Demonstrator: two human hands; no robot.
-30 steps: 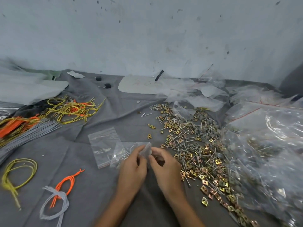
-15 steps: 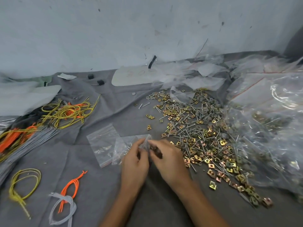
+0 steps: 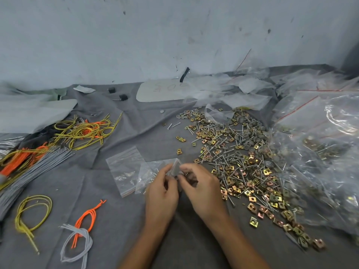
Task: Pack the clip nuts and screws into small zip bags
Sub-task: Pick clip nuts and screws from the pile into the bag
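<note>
The grey-covered desk (image 3: 116,239) carries a wide pile of clip nuts and screws (image 3: 233,152), just right of the hands. The left hand (image 3: 162,193) and the right hand (image 3: 200,187) both pinch the mouth of one small zip bag (image 3: 174,167). The step is probably filling or sealing it. The next move calls for an even press along the zip strip.
</note>
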